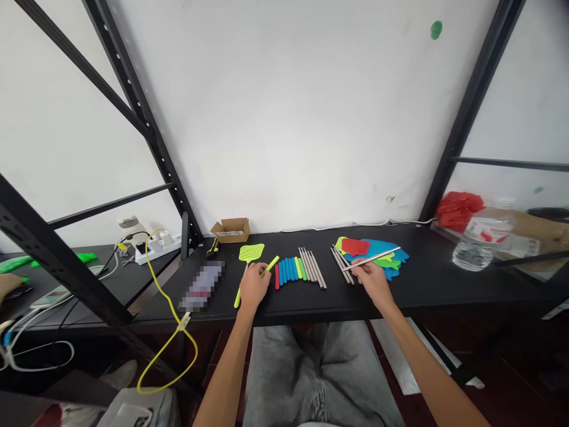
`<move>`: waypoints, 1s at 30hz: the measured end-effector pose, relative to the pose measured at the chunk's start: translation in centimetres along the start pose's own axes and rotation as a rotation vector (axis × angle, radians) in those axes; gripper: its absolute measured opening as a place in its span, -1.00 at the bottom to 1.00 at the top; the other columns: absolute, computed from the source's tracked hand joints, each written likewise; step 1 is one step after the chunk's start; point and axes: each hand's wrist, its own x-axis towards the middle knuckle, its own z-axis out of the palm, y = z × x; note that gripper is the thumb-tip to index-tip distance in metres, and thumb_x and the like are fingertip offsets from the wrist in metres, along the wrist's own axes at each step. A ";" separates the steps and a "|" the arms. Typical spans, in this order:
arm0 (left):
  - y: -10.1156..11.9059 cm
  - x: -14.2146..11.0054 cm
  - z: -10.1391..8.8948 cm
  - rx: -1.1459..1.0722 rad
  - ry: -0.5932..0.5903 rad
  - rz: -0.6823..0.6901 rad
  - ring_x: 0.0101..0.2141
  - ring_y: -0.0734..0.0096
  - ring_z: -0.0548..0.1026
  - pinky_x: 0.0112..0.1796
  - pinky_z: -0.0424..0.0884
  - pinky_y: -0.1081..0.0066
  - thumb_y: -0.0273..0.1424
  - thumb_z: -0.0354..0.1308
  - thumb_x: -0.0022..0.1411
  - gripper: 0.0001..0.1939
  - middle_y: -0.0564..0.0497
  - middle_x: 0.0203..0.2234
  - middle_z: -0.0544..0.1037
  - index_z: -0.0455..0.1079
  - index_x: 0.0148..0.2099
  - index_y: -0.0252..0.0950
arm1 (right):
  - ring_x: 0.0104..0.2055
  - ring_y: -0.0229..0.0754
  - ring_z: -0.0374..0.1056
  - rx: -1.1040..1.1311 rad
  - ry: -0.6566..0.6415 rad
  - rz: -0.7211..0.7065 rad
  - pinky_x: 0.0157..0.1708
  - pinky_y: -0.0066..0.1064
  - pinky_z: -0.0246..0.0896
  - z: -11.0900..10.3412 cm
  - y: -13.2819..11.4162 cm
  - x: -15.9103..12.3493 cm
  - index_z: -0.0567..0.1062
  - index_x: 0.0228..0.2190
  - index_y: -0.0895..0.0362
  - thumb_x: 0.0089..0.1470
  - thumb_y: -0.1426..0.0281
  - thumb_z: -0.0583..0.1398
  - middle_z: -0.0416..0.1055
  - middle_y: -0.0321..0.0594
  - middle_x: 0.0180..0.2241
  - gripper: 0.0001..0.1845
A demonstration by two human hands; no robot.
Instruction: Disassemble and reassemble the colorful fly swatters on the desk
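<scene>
My left hand [253,286] is closed on a short yellow-green handle [271,265] that slants up to the right. Under and beside that hand lies a yellow-green fly swatter [251,253]; part of its shaft is hidden by my fingers. My right hand [372,281] pinches a thin metal rod [372,259], tilted up to the right above a pile of swatter heads. The pile has a red head [355,247] and blue hand-shaped ones [400,255]. Between my hands are a row of coloured handles [287,270] and several metal rods [316,271].
A black table [422,284] carries everything. At its left are an open cardboard box [234,230], a blurred-out flat object [202,286] and a yellow cable [165,286]. A large clear bottle [478,243] and a red bag [457,210] stand right. Black shelf posts [466,112] rise at both sides.
</scene>
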 end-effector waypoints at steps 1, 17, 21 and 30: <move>0.0 0.0 0.0 -0.019 0.009 0.032 -0.24 0.21 0.46 -0.29 0.29 0.34 -0.44 0.06 0.22 -0.79 -0.04 -0.29 0.52 0.49 -0.15 -0.22 | -0.54 -0.25 0.17 0.012 -0.006 0.000 -0.54 -0.42 0.04 0.0 0.0 0.0 0.51 -0.31 0.15 -0.04 0.28 0.23 0.36 -0.30 -0.53 -0.76; 0.1 -0.4 0.1 -0.264 -0.030 0.329 -0.13 0.23 0.41 -0.10 0.33 0.26 -0.61 -0.04 0.25 -0.77 -0.03 -0.19 0.46 0.34 -0.17 -0.20 | -0.59 -0.29 0.18 0.198 -0.049 0.010 -0.64 -0.45 -0.08 0.4 -1.3 -0.7 0.50 -0.33 0.13 0.10 0.17 0.19 0.45 -0.21 -0.47 -0.72; 0.1 -0.5 0.1 -0.282 -0.042 0.330 -0.13 0.24 0.41 -0.10 0.32 0.27 -0.62 -0.07 0.25 -0.75 -0.03 -0.19 0.43 0.32 -0.16 -0.20 | -0.63 -0.35 0.06 0.302 -0.015 0.014 -0.66 -0.49 -0.12 1.5 -1.7 -1.3 0.42 -0.39 0.09 0.04 0.21 0.29 0.24 -0.40 -0.62 -0.77; -0.1 -0.5 0.3 -0.283 -0.079 0.326 -0.14 0.24 0.39 -0.14 0.32 0.28 -0.65 -0.09 0.23 -0.74 -0.04 -0.21 0.41 0.29 -0.21 -0.21 | -0.58 -0.29 0.22 0.457 -0.118 0.096 -0.65 -0.45 -0.04 3.9 -3.9 -3.1 0.54 -0.27 0.17 0.08 0.15 0.24 0.49 -0.14 -0.42 -0.67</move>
